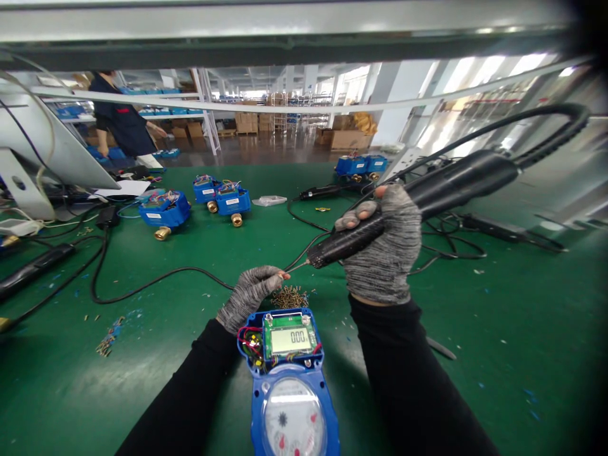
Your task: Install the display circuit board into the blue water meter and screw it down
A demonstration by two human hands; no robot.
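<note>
My right hand point(384, 244), in a grey knit glove with bare fingertips, is wrapped round a black corded electric screwdriver point(346, 240). The tool slants down to the left, its thin bit reaching my left fingertips. My left hand point(251, 294), gloved alike, is closed in a pinch at the bit's tip; whatever is between the fingers is too small to make out. Just below lies a pile of small brass-coloured screws point(289, 297). Nearest me is a blue water meter point(294, 380), its upper housing uncovered, with wires, a green circuit board and a display reading 0.00.
Blue meter units with brass fittings point(165, 212) point(232, 204) stand at the back left, more point(358, 166) at the back right. Black cables point(156, 278) cross the green table point(498, 380). Loose screws point(107, 342) lie left. A monitor point(52, 133) stands far left; a person point(121, 120) is behind.
</note>
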